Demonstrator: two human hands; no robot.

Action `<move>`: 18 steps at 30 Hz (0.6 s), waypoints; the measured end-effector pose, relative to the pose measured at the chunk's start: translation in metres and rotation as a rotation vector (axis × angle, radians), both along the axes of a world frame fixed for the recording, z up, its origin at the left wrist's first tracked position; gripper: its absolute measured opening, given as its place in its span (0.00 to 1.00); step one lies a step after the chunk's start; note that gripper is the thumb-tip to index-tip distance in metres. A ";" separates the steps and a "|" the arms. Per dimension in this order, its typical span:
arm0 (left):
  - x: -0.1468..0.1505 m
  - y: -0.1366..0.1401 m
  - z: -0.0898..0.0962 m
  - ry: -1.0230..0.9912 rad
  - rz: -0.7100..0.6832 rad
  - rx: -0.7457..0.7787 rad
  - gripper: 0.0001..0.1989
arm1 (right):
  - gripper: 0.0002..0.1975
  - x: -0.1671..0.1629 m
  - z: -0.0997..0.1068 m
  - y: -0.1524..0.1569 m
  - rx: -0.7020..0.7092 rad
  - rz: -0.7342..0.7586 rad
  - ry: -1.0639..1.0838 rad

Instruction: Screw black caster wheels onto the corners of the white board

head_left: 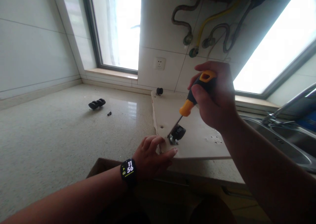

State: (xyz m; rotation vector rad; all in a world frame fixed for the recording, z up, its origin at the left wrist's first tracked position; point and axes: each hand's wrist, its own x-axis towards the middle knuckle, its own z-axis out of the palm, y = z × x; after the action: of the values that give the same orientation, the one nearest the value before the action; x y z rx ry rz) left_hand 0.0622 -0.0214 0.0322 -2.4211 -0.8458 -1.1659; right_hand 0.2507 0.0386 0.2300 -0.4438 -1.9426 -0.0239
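Observation:
My right hand point(217, 98) is wrapped around a yellow and black screwdriver point(187, 108). The screwdriver slants down to the left, its tip at the metal plate of a black caster wheel point(178, 132). That caster stands near the front left corner of a white board point(192, 148) lying on the counter. My left hand point(154, 153) grips this corner, fingers curled at the left edge and thumb beside the caster's plate. The screw under the tip is too small to make out. At the board's far left corner sits another caster wheel point(159, 91).
Loose black casters point(97, 103) lie on the speckled countertop point(61, 128) to the left, beside a small pile of screws point(109, 113). A steel sink point(291, 148) with a faucet point(283, 108) is at the right. Pipes and a wall socket point(160, 63) are behind.

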 end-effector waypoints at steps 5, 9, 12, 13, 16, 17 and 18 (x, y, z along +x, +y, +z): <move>0.000 -0.001 0.002 -0.004 0.006 0.011 0.19 | 0.17 0.001 -0.002 0.002 -0.009 -0.013 -0.020; 0.000 0.001 -0.001 -0.016 0.010 0.027 0.18 | 0.16 0.002 -0.001 0.005 0.019 -0.051 -0.005; 0.001 0.003 -0.003 -0.041 0.001 0.046 0.17 | 0.15 0.001 0.001 0.008 0.025 -0.082 0.024; 0.001 0.003 -0.004 -0.048 -0.003 0.047 0.17 | 0.15 0.001 0.002 0.009 0.023 -0.092 0.026; 0.001 0.004 -0.005 -0.057 -0.012 0.044 0.17 | 0.15 0.002 0.006 0.014 0.016 -0.119 0.026; 0.001 0.004 -0.004 -0.058 -0.010 0.045 0.17 | 0.15 0.003 0.008 0.016 0.021 -0.123 0.034; 0.000 0.003 -0.004 -0.056 -0.009 0.044 0.17 | 0.15 0.005 0.010 0.018 0.036 -0.124 0.048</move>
State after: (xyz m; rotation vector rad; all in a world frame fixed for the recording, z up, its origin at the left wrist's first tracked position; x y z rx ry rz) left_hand 0.0626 -0.0180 0.0278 -2.3695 -0.8173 -1.2477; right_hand 0.2556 0.0570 0.2397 -0.5358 -1.8627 -0.1271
